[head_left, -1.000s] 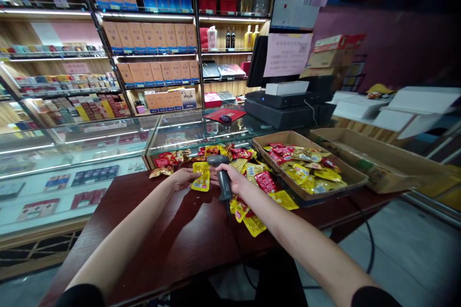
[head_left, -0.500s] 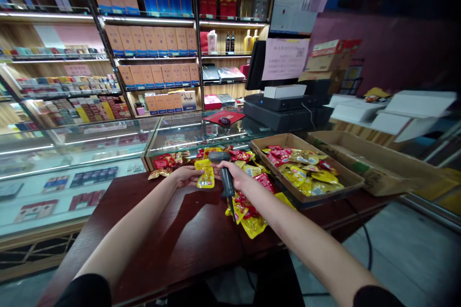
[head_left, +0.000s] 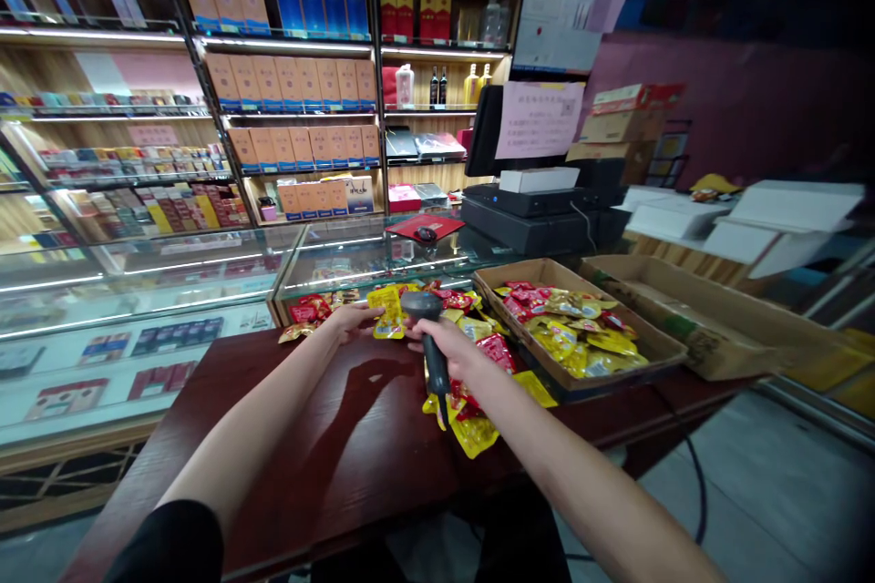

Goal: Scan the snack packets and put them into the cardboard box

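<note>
My right hand (head_left: 447, 344) is wrapped round the handle of a dark grey barcode scanner (head_left: 436, 364), its head above the fingers and its cord hanging below. My left hand (head_left: 352, 321) pinches the left edge of a small yellow snack packet (head_left: 389, 321), just left of the scanner's head. The fingertips are partly hidden at the packet's edge. Beneath and behind my right hand spreads a loose pile of red and yellow snack packets (head_left: 477, 435) on the dark red-brown table (head_left: 287, 446).
A cardboard box (head_left: 581, 385) of similar packets stands to the right, with another cardboard box (head_left: 738, 355) beside it. Behind are a glass counter (head_left: 342, 246), a mouse (head_left: 426, 234) on a red mat, and a monitor (head_left: 482, 132). A black cable (head_left: 701, 474) hangs at the right.
My left hand and the yellow packet have moved slightly up and away from me. The scanner has shifted a little, still in my right hand.
</note>
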A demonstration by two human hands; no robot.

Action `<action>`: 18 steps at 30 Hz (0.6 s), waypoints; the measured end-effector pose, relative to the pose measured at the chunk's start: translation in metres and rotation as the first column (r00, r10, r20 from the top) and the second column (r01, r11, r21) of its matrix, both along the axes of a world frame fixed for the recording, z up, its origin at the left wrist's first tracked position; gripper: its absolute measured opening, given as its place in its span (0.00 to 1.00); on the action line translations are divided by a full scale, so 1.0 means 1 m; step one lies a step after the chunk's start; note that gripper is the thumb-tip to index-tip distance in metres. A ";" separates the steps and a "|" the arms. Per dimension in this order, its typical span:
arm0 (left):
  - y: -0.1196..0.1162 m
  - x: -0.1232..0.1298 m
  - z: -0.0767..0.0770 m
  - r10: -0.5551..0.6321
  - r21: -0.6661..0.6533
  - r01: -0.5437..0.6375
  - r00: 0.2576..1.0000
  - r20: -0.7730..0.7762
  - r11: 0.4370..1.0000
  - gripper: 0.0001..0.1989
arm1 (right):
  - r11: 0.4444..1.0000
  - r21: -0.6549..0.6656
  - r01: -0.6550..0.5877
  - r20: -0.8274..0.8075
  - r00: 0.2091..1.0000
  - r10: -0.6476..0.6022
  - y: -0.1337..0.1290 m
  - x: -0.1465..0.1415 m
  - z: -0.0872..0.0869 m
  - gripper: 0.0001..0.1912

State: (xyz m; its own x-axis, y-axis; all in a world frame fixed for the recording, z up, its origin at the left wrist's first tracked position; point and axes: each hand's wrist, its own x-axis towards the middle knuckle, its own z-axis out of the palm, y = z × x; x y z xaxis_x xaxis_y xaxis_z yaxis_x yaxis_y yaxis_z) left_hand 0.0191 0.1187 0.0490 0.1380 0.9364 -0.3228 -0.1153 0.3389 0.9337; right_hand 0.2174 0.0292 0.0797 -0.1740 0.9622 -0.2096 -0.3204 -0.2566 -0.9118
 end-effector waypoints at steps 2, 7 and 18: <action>0.006 0.001 0.008 0.011 0.012 -0.011 1.000 -0.018 1.000 0.18 | 0.999 0.018 -0.036 0.019 0.999 0.036 -0.017 -0.004 0.001 0.06; 0.011 0.008 0.025 -0.001 0.016 0.001 1.000 -0.011 1.000 0.19 | 0.993 0.117 -0.018 0.206 0.979 -0.007 -0.047 -0.018 -0.010 0.06; 0.009 0.008 0.015 -0.035 0.011 0.036 0.998 -0.055 0.999 0.20 | 0.986 0.162 -0.040 0.295 0.955 -0.010 -0.071 -0.031 -0.041 0.16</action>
State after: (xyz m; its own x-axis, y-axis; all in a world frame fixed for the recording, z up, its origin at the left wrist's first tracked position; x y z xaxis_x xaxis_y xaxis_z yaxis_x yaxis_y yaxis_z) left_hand 0.0269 0.1278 0.0645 0.1536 0.9349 -0.3200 -0.0516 0.3310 0.9422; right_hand 0.1867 -0.0423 0.0388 -0.1435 0.9852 -0.0933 -0.0294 -0.0985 -0.9947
